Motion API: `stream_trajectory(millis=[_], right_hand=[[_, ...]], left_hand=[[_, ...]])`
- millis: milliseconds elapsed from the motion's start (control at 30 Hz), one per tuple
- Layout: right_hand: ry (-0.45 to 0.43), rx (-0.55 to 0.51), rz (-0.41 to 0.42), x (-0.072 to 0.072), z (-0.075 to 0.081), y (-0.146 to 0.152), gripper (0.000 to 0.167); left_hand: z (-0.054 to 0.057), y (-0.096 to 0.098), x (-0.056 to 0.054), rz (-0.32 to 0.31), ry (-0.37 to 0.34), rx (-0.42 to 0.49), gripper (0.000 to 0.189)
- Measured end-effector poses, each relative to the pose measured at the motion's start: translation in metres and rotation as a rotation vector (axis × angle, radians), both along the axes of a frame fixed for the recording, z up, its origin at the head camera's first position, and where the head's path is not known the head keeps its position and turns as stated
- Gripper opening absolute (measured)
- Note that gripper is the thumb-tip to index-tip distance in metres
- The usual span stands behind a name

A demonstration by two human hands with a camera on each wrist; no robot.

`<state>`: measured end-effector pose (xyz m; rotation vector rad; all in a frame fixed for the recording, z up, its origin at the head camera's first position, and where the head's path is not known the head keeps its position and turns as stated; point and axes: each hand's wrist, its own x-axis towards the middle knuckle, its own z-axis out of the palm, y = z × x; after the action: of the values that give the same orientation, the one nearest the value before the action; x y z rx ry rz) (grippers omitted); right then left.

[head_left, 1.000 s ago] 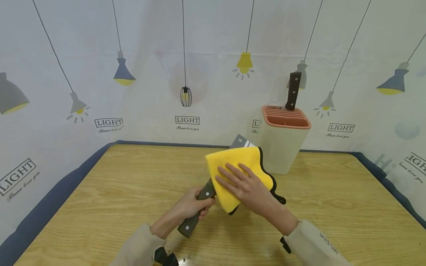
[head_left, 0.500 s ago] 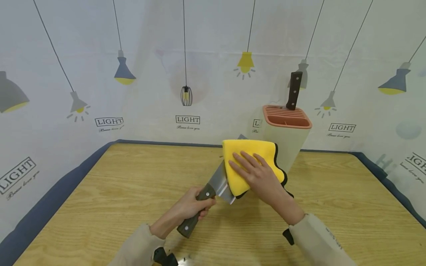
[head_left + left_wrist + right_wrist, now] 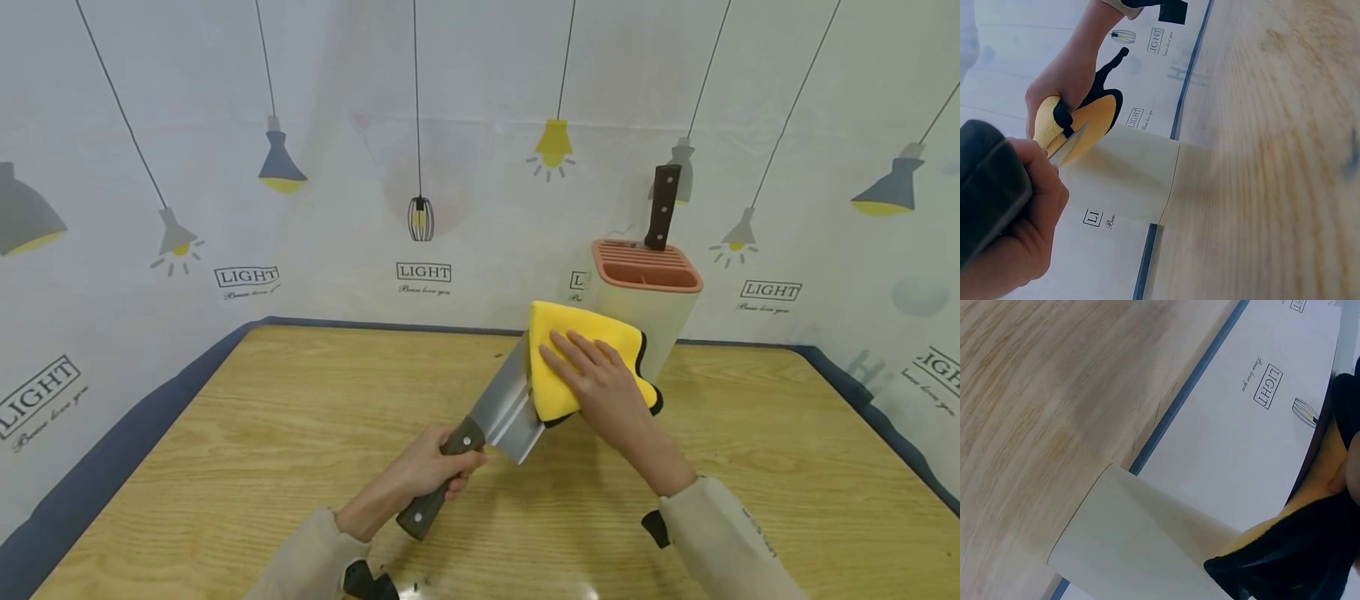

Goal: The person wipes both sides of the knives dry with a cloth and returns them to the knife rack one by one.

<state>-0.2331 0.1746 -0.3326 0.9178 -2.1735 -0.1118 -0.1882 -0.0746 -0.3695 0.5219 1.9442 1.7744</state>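
Observation:
My left hand (image 3: 437, 463) grips the dark handle (image 3: 422, 512) of a cleaver, held at a slant above the table. The cleaver's broad steel blade (image 3: 504, 410) points up and to the right, its far end hidden under a folded yellow cloth (image 3: 551, 392) with black edging. My right hand (image 3: 603, 392) lies over the cloth with its fingers extended across the top. From the left wrist view, the cloth (image 3: 1094, 128) wraps around both faces of the blade, and the right hand (image 3: 1066, 75) pinches it there.
A cream knife block (image 3: 651, 310) with an orange slotted top stands at the back right, close behind the cloth. One dark-handled knife (image 3: 663, 207) sticks up from it. The wooden table (image 3: 300, 400) ends at a printed white backdrop (image 3: 330, 250).
My right hand and the cloth have slid up and to the right along the blade, toward its far end. More of the blade near the handle shows. The left hand stays nearly still.

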Motion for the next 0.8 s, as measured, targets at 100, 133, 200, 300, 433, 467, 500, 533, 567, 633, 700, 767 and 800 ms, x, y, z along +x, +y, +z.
stream_trajectory(millis=[100, 133, 200, 300, 433, 467, 500, 533, 567, 633, 700, 767, 800], right_hand=[[-0.011, -0.02, -0.017, -0.0012, -0.0013, 0.002, 0.055], [-0.014, -0.026, -0.021, -0.0014, -0.0016, 0.0025, 0.055], [-0.018, -0.035, -0.028, -0.0018, -0.0022, 0.0031, 0.053], [-0.014, -0.043, -0.032, -0.0017, -0.0023, 0.0035, 0.052], [-0.004, -0.045, -0.035, -0.0011, -0.0021, 0.0029, 0.051], [-0.001, -0.042, -0.037, -0.0009, -0.0022, 0.0026, 0.052], [0.001, -0.039, -0.039, -0.0008, -0.0022, 0.0023, 0.052], [0.004, -0.035, -0.041, -0.0005, -0.0022, 0.002, 0.052], [0.006, -0.032, -0.043, -0.0002, -0.002, 0.0016, 0.052], [0.006, -0.027, -0.043, 0.0004, -0.0021, 0.0009, 0.052], [0.008, -0.022, -0.041, 0.0013, -0.002, 0.0, 0.053], [0.011, -0.015, -0.037, 0.0025, -0.0018, -0.0013, 0.054], [0.013, -0.011, -0.037, 0.0031, -0.0016, -0.0022, 0.054]], left_hand=[[-0.0005, 0.0, -0.0002, 0.0, -0.006, 0.005, 0.017], [-0.0007, -0.0001, -0.0002, 0.001, -0.008, 0.007, 0.016], [-0.0011, -0.0002, -0.0005, 0.002, -0.012, 0.01, 0.016], [-0.0017, 0.0004, -0.0009, 0.007, -0.016, 0.016, 0.015], [-0.0023, 0.0018, -0.0009, 0.024, -0.027, 0.019, 0.014], [-0.0023, 0.002, -0.0008, 0.027, -0.03, 0.019, 0.013], [-0.0023, 0.0022, -0.0008, 0.029, -0.031, 0.019, 0.013], [-0.002, 0.0024, -0.0007, 0.03, -0.031, 0.018, 0.013], [-0.0018, 0.0024, -0.0007, 0.028, -0.03, 0.017, 0.012], [-0.0012, 0.0024, -0.0007, 0.026, -0.03, 0.016, 0.012], [-0.0005, 0.0024, -0.0009, 0.027, -0.029, 0.014, 0.013], [0.0004, 0.0024, -0.0011, 0.031, -0.03, 0.011, 0.014], [0.001, 0.0024, -0.0011, 0.034, -0.032, 0.009, 0.015]])
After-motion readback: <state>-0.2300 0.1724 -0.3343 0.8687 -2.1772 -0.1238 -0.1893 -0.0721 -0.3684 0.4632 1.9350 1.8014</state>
